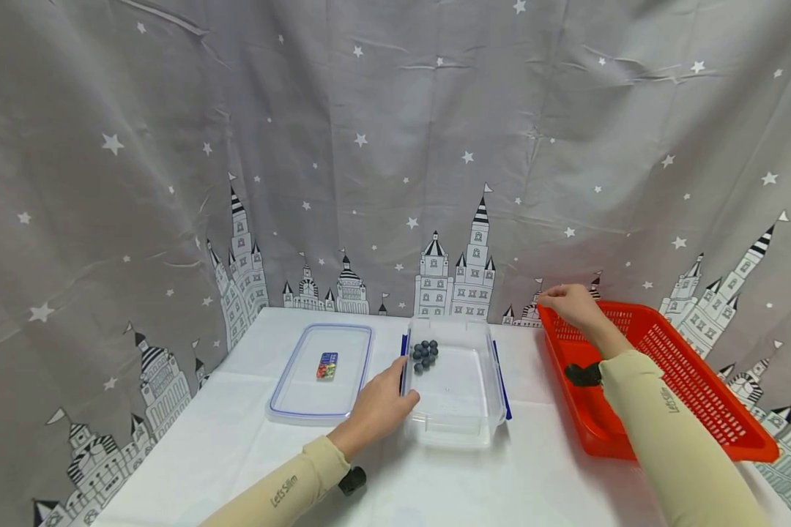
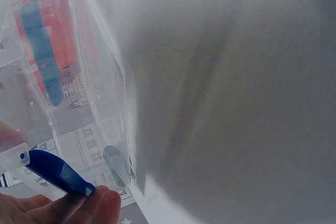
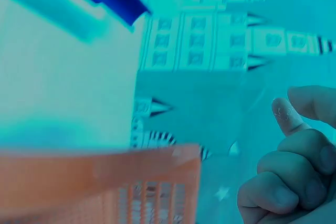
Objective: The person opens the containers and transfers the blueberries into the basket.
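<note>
A person's left hand (image 1: pixel 382 402) grips a clear container (image 1: pixel 458 399), thumb and fingers clamped on its left wall, with dark berries (image 1: pixel 425 354) clustered inside near that same side. The right hand (image 1: pixel 575 307), fingers curled and nothing visible between thumb and forefinger, hangs by the far left corner of a red basket (image 1: pixel 685 373). The berries look light, soft and easily bruised, best pinched gently around the middle; the container seems light, stiff and smooth, best held by its walls. Counted: roughly ten berries, overlap hiding the exact number, one container, two blue latches (image 1: pixel 502 382), one lid (image 1: pixel 316 395), one basket
</note>
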`<state>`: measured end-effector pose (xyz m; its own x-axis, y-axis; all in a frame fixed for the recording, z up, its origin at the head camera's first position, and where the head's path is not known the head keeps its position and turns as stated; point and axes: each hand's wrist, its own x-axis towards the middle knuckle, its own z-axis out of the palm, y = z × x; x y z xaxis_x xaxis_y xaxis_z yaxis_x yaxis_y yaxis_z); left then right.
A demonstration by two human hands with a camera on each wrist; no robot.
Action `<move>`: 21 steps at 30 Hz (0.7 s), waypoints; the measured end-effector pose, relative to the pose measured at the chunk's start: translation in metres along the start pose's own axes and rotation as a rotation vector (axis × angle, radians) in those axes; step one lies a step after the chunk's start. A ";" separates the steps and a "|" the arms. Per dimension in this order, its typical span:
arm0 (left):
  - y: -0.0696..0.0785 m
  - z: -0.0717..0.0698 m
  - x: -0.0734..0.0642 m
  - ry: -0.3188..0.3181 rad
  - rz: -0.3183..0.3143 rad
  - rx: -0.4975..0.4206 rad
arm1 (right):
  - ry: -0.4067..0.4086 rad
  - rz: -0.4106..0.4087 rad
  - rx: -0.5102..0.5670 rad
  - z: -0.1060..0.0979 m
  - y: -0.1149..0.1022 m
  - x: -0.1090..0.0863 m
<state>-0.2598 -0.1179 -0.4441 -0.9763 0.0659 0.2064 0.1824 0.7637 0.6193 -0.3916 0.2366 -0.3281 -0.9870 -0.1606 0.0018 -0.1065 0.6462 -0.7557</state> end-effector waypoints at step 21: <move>0.003 -0.001 -0.002 -0.003 0.002 0.006 | -0.018 -0.050 0.089 0.038 -0.043 0.012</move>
<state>-0.2576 -0.1165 -0.4422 -0.9763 0.0691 0.2051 0.1834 0.7675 0.6142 -0.3941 0.1788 -0.3201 -0.9783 -0.2049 0.0298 -0.1437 0.5683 -0.8102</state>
